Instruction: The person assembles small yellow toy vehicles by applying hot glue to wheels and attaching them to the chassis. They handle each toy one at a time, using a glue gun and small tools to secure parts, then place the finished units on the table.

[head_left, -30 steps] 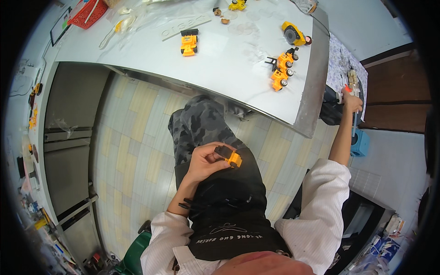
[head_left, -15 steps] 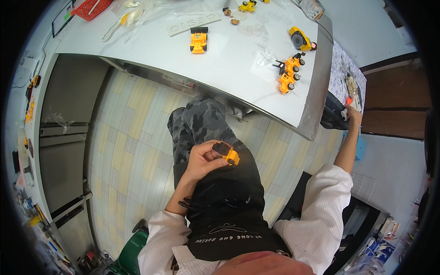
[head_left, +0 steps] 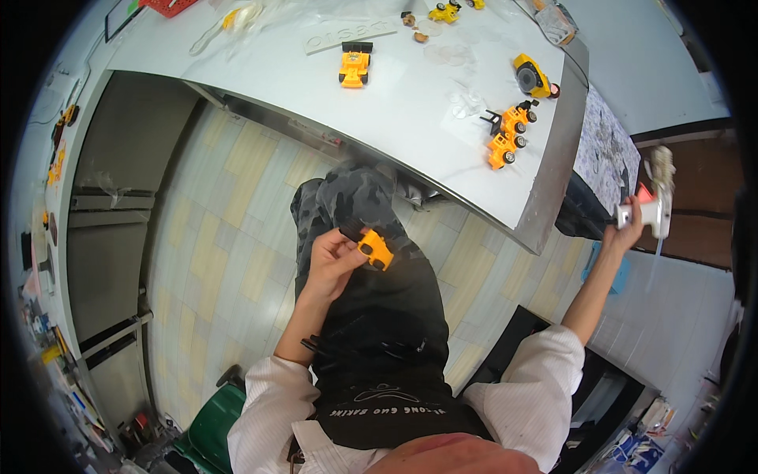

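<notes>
Pinching a small yellow plastic toy loader (head_left: 377,250) with a black front scoop between the thumb and fingers of the left hand (head_left: 324,267). Held out at the fingertips, just right of the hand, with the yellow body jutting clear beyond the thumb and the scoop turned toward the upper left, beside the fingers. Poised above the lap, over grey camouflage trousers (head_left: 347,197) and a black apron (head_left: 379,312). Bending the left arm in near the body, forearm angled upward.

Gripping a white pistol-shaped tool (head_left: 655,215) with a red-orange part in the right hand (head_left: 627,229), fingers closed around its handle, pale ridged end pointing up. Stretching the right arm far out to the side, nearly straight, well apart from the toy loader.

Facing a white tabletop (head_left: 426,130) with a yellow plastic loader with a black scoop (head_left: 354,71) near its front edge and, farther right, a cluster of yellow toy vehicles with black wheels (head_left: 505,141) near a rounded yellow-and-grey object (head_left: 532,75).
</notes>
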Available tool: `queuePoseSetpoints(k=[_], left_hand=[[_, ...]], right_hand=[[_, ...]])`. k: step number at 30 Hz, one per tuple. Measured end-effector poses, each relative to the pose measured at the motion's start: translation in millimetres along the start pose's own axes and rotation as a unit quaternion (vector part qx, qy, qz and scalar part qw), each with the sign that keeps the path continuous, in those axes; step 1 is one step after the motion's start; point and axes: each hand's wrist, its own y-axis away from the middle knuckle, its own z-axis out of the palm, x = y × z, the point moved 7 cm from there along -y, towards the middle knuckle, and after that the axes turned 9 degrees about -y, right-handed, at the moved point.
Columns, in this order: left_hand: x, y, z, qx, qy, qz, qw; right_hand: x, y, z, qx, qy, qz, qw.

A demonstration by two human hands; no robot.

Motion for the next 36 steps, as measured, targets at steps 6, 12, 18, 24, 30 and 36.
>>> queuePoseSetpoints(k=[6,12,18,24,30,36], left_hand=[[-2,-10,-6,-0.008,0.051,0.026,0.998],[9,-5,2,-0.021,0.137,0.040,0.990],[11,-2,-3,-0.113,0.256,0.075,0.957],[22,4,2,-0.071,0.239,0.062,0.966],[11,7,11,-0.126,0.288,0.056,0.948],[13,16,22,-0.137,0.280,0.033,0.950]], right_hand=[[-70,126,154,-0.335,-0.249,0.147,0.897],[-94,177,175,-0.312,-0.130,0.072,0.939],[-75,238,203,-0.392,-0.104,0.131,0.905],[-52,296,240,-0.509,-0.015,0.121,0.852],[-29,352,285,-0.570,0.148,0.077,0.805],[7,386,298,-0.628,0.316,-0.017,0.711]])
